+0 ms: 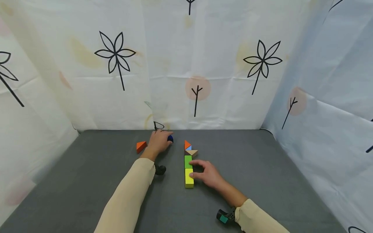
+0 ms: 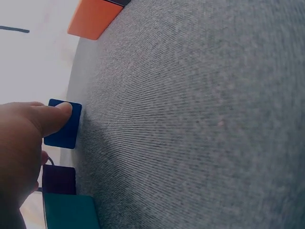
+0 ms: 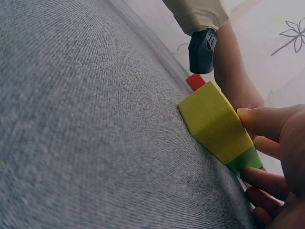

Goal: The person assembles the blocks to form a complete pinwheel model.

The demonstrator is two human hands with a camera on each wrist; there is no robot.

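Observation:
My left hand (image 1: 158,141) is at the back of the table, holding a blue block (image 1: 170,138). In the left wrist view the thumb lies against the face of that blue block (image 2: 64,133); the fingers behind are largely hidden. A row of blocks runs toward me: an orange triangle (image 1: 187,144), a small light-blue triangle (image 1: 188,148), a wood-coloured triangle (image 1: 193,153), a green block (image 1: 187,161) and a yellow block (image 1: 189,178). From the right, my right hand (image 1: 208,174) touches the row, thumb on yellow (image 3: 217,121) and a finger at green (image 3: 245,161).
A loose orange triangular block (image 1: 141,147) lies left of my left hand. Dark purple (image 2: 59,180) and teal (image 2: 71,211) block faces show low in the left wrist view. A patterned white cloth (image 1: 172,64) stands behind the grey tabletop (image 1: 102,181).

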